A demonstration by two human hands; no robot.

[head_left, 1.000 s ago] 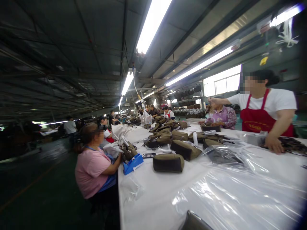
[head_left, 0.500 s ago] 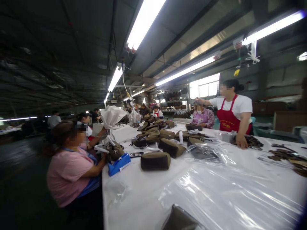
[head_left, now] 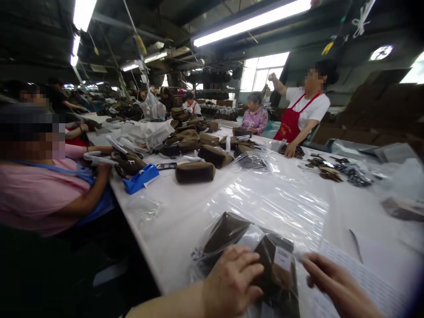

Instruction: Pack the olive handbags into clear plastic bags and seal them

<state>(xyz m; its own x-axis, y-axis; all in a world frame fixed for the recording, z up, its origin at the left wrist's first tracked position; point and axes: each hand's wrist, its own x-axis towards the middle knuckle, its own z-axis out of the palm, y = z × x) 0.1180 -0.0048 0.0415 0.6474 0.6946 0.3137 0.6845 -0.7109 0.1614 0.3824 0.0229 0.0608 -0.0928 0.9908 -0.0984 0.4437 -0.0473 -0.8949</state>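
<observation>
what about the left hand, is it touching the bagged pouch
Touching. The head view shows the left hand lying on the bagged pouch, its fingers pressed against the plastic with no gap.

Your specimen: a dark brown pouch (head_left: 228, 234) inside a clear plastic bag (head_left: 247, 236), resting on the white-covered table (head_left: 172, 251) near its edge. A white label (head_left: 283, 258) shows through the plastic on the pouch's right end.
</observation>
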